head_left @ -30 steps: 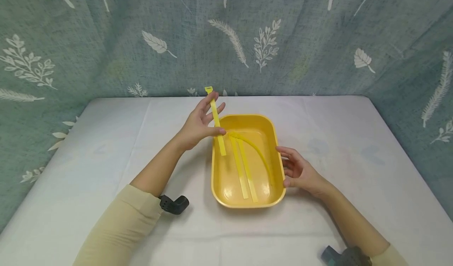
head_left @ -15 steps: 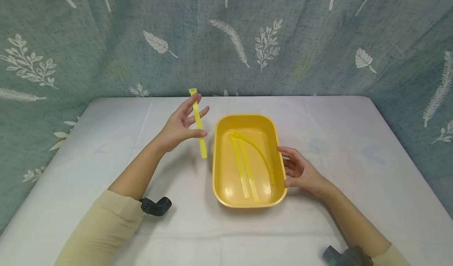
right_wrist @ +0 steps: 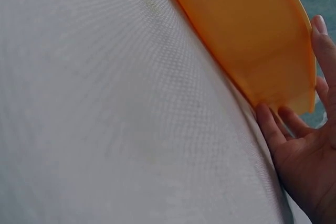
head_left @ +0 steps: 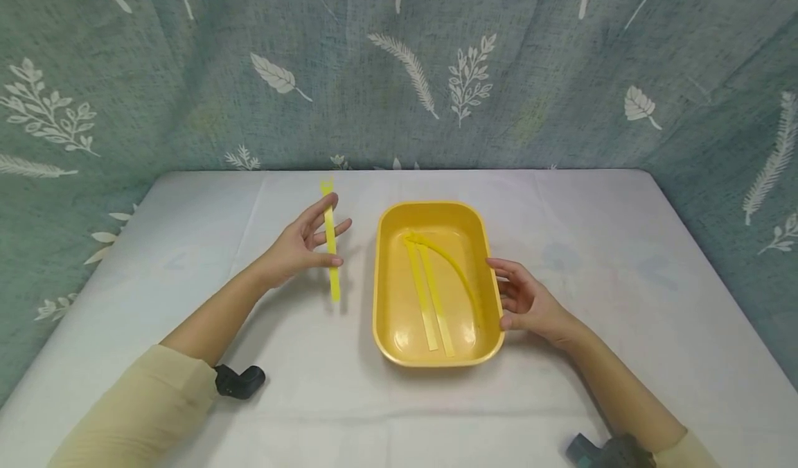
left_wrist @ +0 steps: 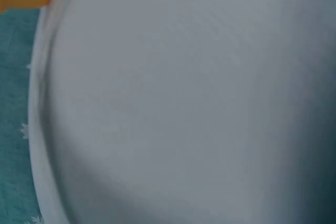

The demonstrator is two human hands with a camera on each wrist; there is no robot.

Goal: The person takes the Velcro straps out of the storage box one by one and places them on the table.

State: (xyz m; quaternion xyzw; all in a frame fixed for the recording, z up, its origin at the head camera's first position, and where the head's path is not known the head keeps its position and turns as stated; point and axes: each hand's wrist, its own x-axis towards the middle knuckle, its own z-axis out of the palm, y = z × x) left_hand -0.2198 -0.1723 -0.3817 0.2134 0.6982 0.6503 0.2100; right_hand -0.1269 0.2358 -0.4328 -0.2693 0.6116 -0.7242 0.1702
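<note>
My left hand (head_left: 293, 252) pinches a flat yellow cable tie (head_left: 331, 239) between thumb and fingertips, left of the yellow tray (head_left: 377, 295). The tie stands nearly upright, slotted head at the top. Inside the tray lie several like it: two straight ties (head_left: 422, 302) side by side and a curved one (head_left: 463, 274), heads meeting near the far end. My right hand (head_left: 535, 307) touches the tray's right side, with relaxed, bent fingers and the thumb against its rim; the right wrist view shows fingers along the orange-looking wall (right_wrist: 257, 30). The left wrist view shows no hand.
A white cloth (head_left: 623, 302) covers the table under the tray and both hands. Behind its far edge hangs a green leaf-patterned curtain (head_left: 349, 73). A black wrist camera (head_left: 240, 383) juts from the left forearm; a second one (head_left: 607, 451) is at the right.
My left hand has carried the cable tie out from over the tray's left rim, leftward and then lower toward the table. The right hand and the tray have stayed in place.
</note>
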